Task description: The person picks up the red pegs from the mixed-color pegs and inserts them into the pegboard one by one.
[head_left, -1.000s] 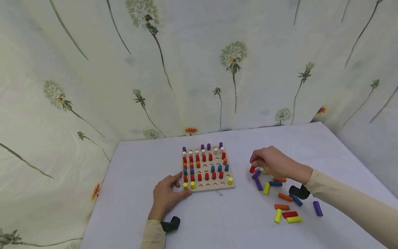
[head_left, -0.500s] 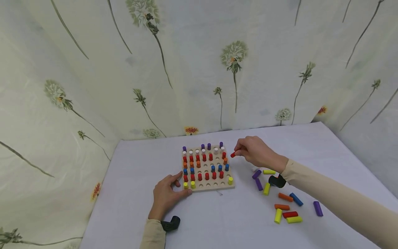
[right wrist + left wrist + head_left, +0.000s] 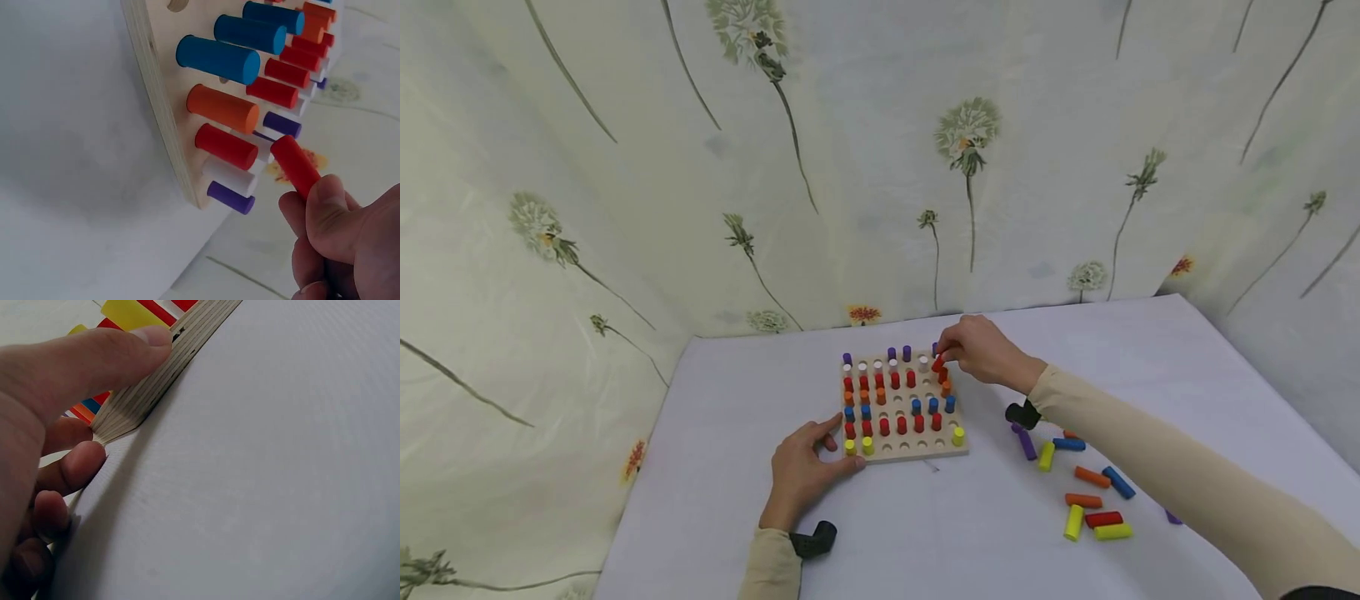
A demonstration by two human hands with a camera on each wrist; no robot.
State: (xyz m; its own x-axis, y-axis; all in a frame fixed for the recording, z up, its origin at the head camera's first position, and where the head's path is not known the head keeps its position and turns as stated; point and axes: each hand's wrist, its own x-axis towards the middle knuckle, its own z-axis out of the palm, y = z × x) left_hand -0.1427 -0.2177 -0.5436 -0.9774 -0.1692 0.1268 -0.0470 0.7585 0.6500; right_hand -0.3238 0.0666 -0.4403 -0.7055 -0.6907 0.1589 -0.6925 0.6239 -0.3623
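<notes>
A wooden pegboard (image 3: 903, 452) holds rows of upright coloured pegs, with bare holes among them. My left hand (image 3: 805, 468) grips its near left corner: the thumb (image 3: 125, 353) lies along the front edge, and the other fingers are at the left side. Above the board's far right part, my right hand (image 3: 988, 350) pinches a red peg (image 3: 295, 165) between thumb and fingers. That peg is tilted and apart from the standing pegs. Close by in the right wrist view stand a red peg (image 3: 225, 146), an orange peg (image 3: 222, 108) and a purple peg (image 3: 230, 197).
Right of the board, several loose pegs lie on the white-covered table (image 3: 970, 533), among them an orange peg (image 3: 1092, 477), a yellow peg (image 3: 1074, 523) and a blue peg (image 3: 1118, 482). My right sleeve (image 3: 1157, 467) hides some. A flower-patterned cloth (image 3: 850, 167) hangs behind.
My right hand has carried the red peg from the loose pegs leftward and away from me, over the board's far right part. The left hand stays at its corner.
</notes>
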